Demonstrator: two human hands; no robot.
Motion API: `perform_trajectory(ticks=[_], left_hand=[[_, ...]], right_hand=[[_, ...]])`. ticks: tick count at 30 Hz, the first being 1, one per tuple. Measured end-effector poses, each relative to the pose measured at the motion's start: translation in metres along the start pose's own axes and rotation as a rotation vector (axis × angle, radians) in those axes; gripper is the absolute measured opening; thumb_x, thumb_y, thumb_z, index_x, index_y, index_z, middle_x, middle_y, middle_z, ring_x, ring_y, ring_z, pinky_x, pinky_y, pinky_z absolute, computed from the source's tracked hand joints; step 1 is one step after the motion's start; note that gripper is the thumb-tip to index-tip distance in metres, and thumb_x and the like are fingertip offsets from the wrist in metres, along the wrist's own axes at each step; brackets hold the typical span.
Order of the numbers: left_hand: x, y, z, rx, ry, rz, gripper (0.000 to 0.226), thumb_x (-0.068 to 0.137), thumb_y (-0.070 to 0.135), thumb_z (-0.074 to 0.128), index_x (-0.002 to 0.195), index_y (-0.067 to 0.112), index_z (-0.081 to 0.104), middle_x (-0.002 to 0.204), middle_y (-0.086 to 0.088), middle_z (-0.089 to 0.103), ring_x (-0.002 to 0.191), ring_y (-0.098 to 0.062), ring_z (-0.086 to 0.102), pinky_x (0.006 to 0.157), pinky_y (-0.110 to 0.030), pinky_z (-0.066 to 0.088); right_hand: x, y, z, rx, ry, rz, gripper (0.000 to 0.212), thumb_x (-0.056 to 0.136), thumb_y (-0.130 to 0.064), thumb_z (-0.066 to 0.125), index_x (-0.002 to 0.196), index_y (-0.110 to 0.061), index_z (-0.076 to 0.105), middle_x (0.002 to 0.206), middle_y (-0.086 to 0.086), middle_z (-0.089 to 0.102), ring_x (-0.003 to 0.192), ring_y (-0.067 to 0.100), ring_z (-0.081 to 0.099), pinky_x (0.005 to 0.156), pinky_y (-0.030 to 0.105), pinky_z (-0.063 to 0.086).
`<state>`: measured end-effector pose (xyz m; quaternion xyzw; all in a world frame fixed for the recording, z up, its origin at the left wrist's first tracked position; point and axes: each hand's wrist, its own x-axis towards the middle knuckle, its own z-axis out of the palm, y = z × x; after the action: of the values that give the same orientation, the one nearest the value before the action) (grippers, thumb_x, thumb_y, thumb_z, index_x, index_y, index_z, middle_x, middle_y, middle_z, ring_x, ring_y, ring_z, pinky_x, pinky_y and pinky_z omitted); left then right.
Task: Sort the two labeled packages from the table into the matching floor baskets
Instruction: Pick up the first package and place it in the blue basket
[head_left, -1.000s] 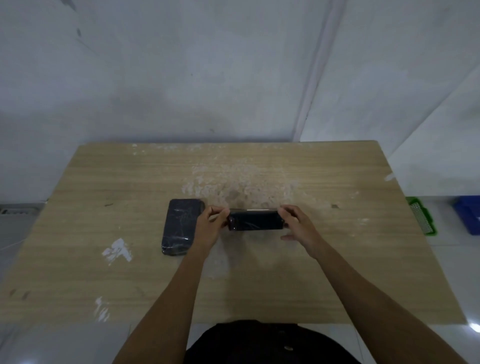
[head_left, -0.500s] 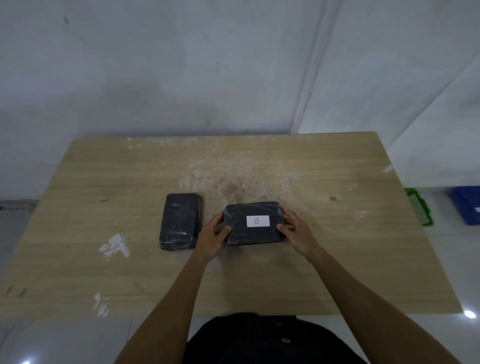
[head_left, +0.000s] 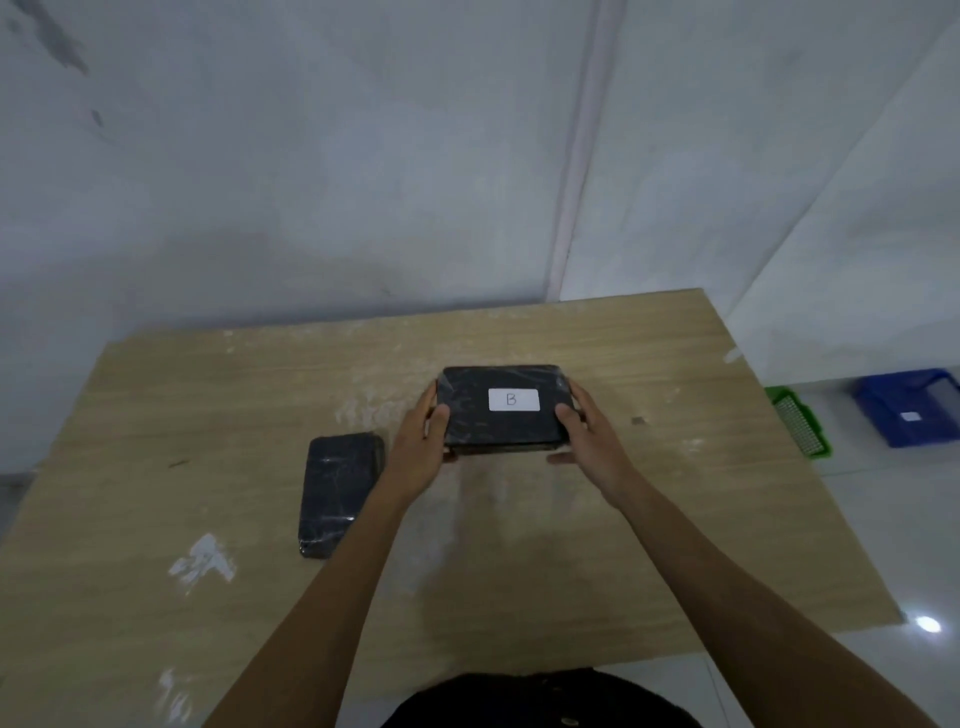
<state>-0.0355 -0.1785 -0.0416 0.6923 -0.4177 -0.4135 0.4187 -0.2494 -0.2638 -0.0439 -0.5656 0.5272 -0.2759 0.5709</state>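
A black plastic-wrapped package with a white label reading "B" (head_left: 501, 408) is held above the wooden table (head_left: 156, 415), label facing me. My left hand (head_left: 418, 449) grips its left end and my right hand (head_left: 589, 441) grips its right end. A second black wrapped package (head_left: 337, 491) lies flat on the table to the left, no label visible on it. On the floor to the right stand a green basket (head_left: 800, 426) and a blue basket (head_left: 911, 405) with a small white tag.
A grey-white wall stands right behind the table's far edge. White paint marks spot the tabletop. Glossy white floor tiles show to the right of the table, where the baskets stand.
The package was turned from edge-on to label-up, then lifted off the table in both hands. My view has swung to the right and the baskets show more.
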Motion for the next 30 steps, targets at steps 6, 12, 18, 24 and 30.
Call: perform_trajectory(ticks=[6, 12, 18, 24, 30], left_hand=[[0.026, 0.078, -0.028, -0.054, 0.014, 0.179, 0.047, 0.098, 0.044, 0.039, 0.144, 0.035, 0.037, 0.134, -0.006, 0.055, 0.107, -0.023, 0.066, 0.081, -0.041, 0.061], [0.022, 0.129, -0.024, -0.068, -0.065, 0.266, 0.043, 0.1, 0.039, 0.037, 0.143, 0.035, 0.037, 0.123, -0.005, 0.059, 0.093, -0.016, 0.068, 0.067, -0.027, 0.062], [0.005, 0.157, 0.017, -0.052, -0.134, 0.298, 0.044, 0.1, 0.036, 0.037, 0.144, 0.032, 0.036, 0.129, -0.008, 0.056, 0.099, -0.019, 0.066, 0.068, -0.027, 0.062], [-0.022, 0.182, 0.115, -0.06, -0.2, 0.3, 0.044, 0.1, 0.036, 0.038, 0.144, 0.031, 0.036, 0.131, -0.009, 0.055, 0.099, -0.023, 0.068, 0.065, -0.025, 0.061], [-0.059, 0.211, 0.241, -0.086, -0.245, 0.305, 0.044, 0.099, 0.039, 0.041, 0.142, 0.036, 0.037, 0.126, -0.006, 0.057, 0.094, -0.019, 0.07, 0.064, -0.023, 0.06]], right_hand=[[-0.002, -0.075, -0.025, 0.094, 0.058, -0.164, 0.045, 0.097, -0.036, 0.049, 0.142, -0.035, 0.039, 0.117, -0.005, 0.061, 0.098, 0.013, 0.067, 0.064, 0.036, 0.062], [-0.016, -0.102, -0.052, 0.16, 0.14, -0.171, 0.053, 0.096, -0.037, 0.052, 0.145, -0.039, 0.033, 0.108, -0.025, 0.06, 0.096, 0.007, 0.067, 0.062, 0.035, 0.061], [-0.045, -0.102, -0.099, 0.173, 0.205, -0.186, 0.05, 0.097, -0.035, 0.05, 0.145, -0.037, 0.035, 0.108, -0.021, 0.059, 0.095, 0.008, 0.065, 0.06, 0.035, 0.061], [-0.084, -0.072, -0.195, 0.152, 0.264, -0.136, 0.051, 0.099, -0.033, 0.048, 0.147, -0.035, 0.032, 0.126, 0.0, 0.056, 0.1, 0.016, 0.063, 0.058, 0.033, 0.061], [-0.124, -0.033, -0.319, 0.143, 0.298, -0.111, 0.049, 0.098, -0.031, 0.048, 0.145, -0.035, 0.035, 0.104, -0.014, 0.059, 0.093, 0.017, 0.066, 0.059, 0.038, 0.062]])
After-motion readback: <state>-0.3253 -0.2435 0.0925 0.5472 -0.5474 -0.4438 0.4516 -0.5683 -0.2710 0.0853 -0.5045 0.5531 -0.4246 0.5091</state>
